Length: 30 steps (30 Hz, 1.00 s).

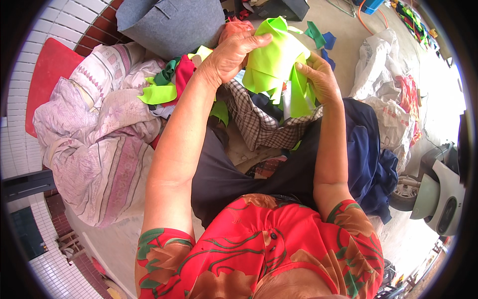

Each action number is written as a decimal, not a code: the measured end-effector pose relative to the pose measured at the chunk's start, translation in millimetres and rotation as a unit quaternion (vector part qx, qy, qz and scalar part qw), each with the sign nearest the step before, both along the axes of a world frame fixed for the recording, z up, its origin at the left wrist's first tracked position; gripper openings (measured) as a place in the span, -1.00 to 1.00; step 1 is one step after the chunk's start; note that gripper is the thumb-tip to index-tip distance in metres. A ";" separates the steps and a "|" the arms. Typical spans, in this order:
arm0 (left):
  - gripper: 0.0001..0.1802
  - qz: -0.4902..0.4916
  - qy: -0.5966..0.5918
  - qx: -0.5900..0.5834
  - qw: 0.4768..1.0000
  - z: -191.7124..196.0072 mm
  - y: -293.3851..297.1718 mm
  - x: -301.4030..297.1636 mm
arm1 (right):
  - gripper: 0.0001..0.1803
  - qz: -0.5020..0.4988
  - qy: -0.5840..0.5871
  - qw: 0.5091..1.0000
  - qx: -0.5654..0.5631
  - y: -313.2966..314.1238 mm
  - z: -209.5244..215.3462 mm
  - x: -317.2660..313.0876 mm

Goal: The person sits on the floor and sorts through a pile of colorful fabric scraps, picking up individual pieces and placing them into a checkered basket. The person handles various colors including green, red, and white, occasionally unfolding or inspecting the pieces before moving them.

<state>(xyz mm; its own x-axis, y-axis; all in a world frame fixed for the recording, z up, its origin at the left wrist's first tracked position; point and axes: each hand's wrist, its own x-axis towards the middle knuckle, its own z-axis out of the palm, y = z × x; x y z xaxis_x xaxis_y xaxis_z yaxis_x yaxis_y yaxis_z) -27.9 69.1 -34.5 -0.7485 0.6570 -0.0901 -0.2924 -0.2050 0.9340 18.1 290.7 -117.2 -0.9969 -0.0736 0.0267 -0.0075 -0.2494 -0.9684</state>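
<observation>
Both my hands hold up a piece of neon yellow-green cloth [276, 55], stretched between them. My left hand [231, 56] pinches its upper left edge between thumb and fingers. At the right edge, my right hand [318, 77] grips the cloth with the thumb in front; its fingers are partly hidden behind. A narrow strip of the cloth hangs below the right thumb. Beneath it lies a brown checked cloth [254, 119] in front of my lap, with dark and white pieces on it. Left of my left hand are red, dark green and yellow-green scraps [162, 92].
A grey felt-like bin [172, 27] stands at the back left. Pale patterned bedding [104, 129] is heaped on the left, by a red panel [50, 74]. White sacks [381, 74] lie at right, near a grey-white wheeled machine [438, 194]. Green and blue scraps [318, 37] lie beyond the hands.
</observation>
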 end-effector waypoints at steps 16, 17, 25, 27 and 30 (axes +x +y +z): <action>-0.45 -0.016 0.072 -0.034 0.997 3.0 1.3 2.1 | -0.74 -0.147 0.120 0.980 -0.052 -1.6 9.5 2.2; -0.46 -0.012 0.047 -0.028 0.998 0.9 4.5 2.8 | -0.76 -0.147 0.130 0.979 -0.056 -2.9 9.8 2.5; -0.43 -0.087 0.041 -0.168 0.981 -6.6 11.7 9.2 | -0.85 -0.141 0.130 0.979 -0.071 -16.5 13.1 4.3; -0.44 -0.096 0.052 -0.176 0.978 -7.7 13.3 9.8 | -0.83 -0.135 0.130 0.979 -0.077 -17.9 12.4 4.3; -0.45 -0.085 0.083 -0.194 0.974 -14.3 14.0 9.7 | -0.80 -0.130 0.136 0.978 -0.090 -25.6 13.5 5.4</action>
<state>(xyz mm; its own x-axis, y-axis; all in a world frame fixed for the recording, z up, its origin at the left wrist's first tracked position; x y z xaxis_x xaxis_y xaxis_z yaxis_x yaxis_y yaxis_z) -18.2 83.1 -48.8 -0.6576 0.7129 -0.2435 -0.1303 0.2107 0.9688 23.5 265.1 -103.7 -0.9353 0.2128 0.2828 -0.3452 -0.3713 -0.8620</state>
